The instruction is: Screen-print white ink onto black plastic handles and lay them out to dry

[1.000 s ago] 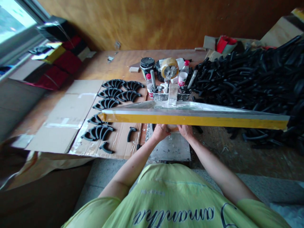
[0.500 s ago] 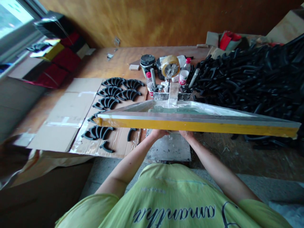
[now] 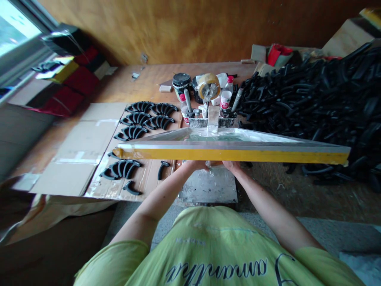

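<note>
Person stands at the desk (image 3: 143,79) with both arms out front, holding up a screen-printing frame (image 3: 232,155) with a yellow-taped long edge. The frame is tilted, its near edge raised and its far side down by a metal hinge clamp (image 3: 208,119). The left hand (image 3: 195,165) and right hand (image 3: 232,165) are close together under the middle of the near edge, both grasping it; the fingers are mostly hidden by the frame. Below the hands is a paint-smeared metal plate (image 3: 208,186), not touched by them.

Left of the frame, black curved handles (image 3: 135,131) lie in neat fanned rows on flattened cardboard (image 3: 74,151), with two loose ones (image 3: 163,170) at the near end. To the right is a big heap of black handles (image 3: 303,103). Beyond the clamp are a roll of packing tape (image 3: 208,86), a dark ink can (image 3: 181,84) and a plastic bottle (image 3: 226,95).
</note>
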Demonstrator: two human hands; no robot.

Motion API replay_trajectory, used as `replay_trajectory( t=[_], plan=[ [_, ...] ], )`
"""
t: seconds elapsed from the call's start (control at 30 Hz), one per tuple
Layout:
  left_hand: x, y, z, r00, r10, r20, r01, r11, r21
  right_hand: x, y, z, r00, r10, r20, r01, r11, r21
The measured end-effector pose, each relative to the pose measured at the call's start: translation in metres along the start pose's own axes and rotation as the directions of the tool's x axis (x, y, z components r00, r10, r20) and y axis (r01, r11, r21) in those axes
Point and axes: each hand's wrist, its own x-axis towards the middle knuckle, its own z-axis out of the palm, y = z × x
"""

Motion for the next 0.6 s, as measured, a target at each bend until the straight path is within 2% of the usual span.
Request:
replay_trajectory(
  t=[0.17, 0.37, 0.53, 0.6],
  plan=[
    [0.008, 0.0, -0.017, 1.0, 0.004, 0.001, -0.004, 1.0, -0.009, -0.002, 0.003, -0.003, 1.0, -0.003, 0.01, 0.003, 1.0, 0.016],
    [0.009, 0.003, -0.021, 1.0, 0.016, 0.017, -0.017, 0.999, 0.036, -0.005, 0.001, -0.006, 1.0, -0.015, 0.002, 0.015, 0.999, 0.041],
    [0.009, 0.007, -0.02, 0.999, 0.036, 0.021, -0.038, 0.994, 0.106, 0.013, -0.001, -0.014, 0.999, 0.034, 0.038, -0.043, 0.957, 0.286],
    [0.01, 0.007, -0.02, 0.999, 0.041, 0.03, -0.045, 0.99, 0.134, 0.022, -0.003, -0.015, 0.998, 0.043, 0.044, -0.055, 0.943, 0.328]
  ],
)
